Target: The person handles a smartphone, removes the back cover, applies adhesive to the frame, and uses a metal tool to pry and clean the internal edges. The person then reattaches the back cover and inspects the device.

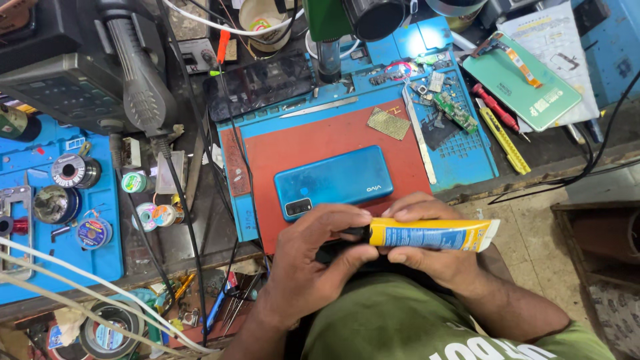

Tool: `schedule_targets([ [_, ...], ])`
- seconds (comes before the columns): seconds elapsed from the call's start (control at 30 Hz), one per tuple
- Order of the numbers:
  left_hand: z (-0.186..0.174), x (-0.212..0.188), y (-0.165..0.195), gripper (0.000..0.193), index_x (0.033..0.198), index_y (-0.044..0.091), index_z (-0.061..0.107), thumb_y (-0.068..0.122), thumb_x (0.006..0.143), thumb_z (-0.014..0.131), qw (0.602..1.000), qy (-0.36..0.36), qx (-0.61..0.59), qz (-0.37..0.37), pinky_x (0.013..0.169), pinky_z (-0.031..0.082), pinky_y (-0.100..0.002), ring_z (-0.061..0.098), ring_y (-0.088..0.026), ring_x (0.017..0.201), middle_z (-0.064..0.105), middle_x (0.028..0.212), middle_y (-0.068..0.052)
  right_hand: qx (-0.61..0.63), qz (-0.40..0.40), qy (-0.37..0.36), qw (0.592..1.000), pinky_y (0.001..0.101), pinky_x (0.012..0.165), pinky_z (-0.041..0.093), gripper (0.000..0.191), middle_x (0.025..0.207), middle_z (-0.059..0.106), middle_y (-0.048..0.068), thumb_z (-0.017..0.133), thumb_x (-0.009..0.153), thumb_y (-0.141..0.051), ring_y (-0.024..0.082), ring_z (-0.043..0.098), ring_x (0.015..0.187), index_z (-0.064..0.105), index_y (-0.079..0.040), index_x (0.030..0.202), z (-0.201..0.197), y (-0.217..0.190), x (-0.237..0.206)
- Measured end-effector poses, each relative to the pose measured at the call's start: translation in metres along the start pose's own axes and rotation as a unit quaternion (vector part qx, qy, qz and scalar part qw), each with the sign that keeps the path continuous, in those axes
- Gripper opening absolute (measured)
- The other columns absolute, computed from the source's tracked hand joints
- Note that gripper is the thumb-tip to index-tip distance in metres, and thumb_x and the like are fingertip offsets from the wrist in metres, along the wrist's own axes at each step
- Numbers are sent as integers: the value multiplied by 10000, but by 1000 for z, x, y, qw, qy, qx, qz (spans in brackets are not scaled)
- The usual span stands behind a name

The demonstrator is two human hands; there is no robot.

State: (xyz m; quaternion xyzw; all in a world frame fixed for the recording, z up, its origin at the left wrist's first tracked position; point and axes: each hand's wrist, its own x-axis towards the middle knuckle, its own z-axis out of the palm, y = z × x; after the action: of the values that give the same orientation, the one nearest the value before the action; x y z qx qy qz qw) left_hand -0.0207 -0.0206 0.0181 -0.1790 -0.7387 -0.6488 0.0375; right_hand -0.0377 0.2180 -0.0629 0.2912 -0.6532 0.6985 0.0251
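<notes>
Over the counter's (573, 157) near edge, the right hand (437, 257) gripped a yellow glue tube (427, 234) by its body while the left hand (313, 257) pinched its black cap (357, 233). Best to hold the tube steady and avoid squeezing while twisting. The fingers hid the nozzle; the blue phone (333, 181) lay back-up just beyond.

Both hands held a yellow tube (430, 235): left hand (313, 257) pinched its black cap, right hand (437, 257) its body; blue phone (333, 181) lay at twelve o'clock.
</notes>
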Motion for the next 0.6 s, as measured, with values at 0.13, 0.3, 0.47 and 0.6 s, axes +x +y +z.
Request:
schedule_targets([
  [0.13, -17, 24, -6, 120, 1059, 55, 744, 101, 951, 765, 994, 37, 102, 32, 832, 623, -274, 790, -178, 947, 792, 1032, -88, 102, 58, 54, 992, 348, 799, 653, 407, 1220, 626, 181, 802, 906, -39, 244, 727, 962, 584, -15, 1249, -8, 4, 17],
  [0.3, -55, 73, -31, 127, 1053, 47, 736, 101, 939, 745, 967, 67, 245, 17, 806, 612, -364, 766, -239, 909, 764, 1016, -102, 88, 28, 151, 984, 342, 817, 626, 373, 1155, 613, 161, 766, 976, -22, 238, 717, 922, 568, -11, 1292, -20, 7, 29],
  [0.47, -65, 101, -37, 76, 940, 83, 766, 116, 882, 729, 902, 8, 432, -25, 907, 517, -482, 674, -331, 1009, 754, 1004, -97, 139, 48, 216, 965, 316, 715, 582, 383, 1149, 610, 155, 771, 977, -73, 233, 701, 822, 570, 6, 1293, -34, 16, 26],
  [0.6, -49, 89, -26, 386, 1160, 47, 691, 257, 854, 796, 896, -22, 433, 92, 967, 478, -492, 631, -346, 1169, 698, 1236, -148, 119, 52, 246, 961, 270, 622, 538, 383, 1012, 651, 157, 781, 975, -93, 196, 665, 708, 570, 23, 1273, -43, 24, 16],
])
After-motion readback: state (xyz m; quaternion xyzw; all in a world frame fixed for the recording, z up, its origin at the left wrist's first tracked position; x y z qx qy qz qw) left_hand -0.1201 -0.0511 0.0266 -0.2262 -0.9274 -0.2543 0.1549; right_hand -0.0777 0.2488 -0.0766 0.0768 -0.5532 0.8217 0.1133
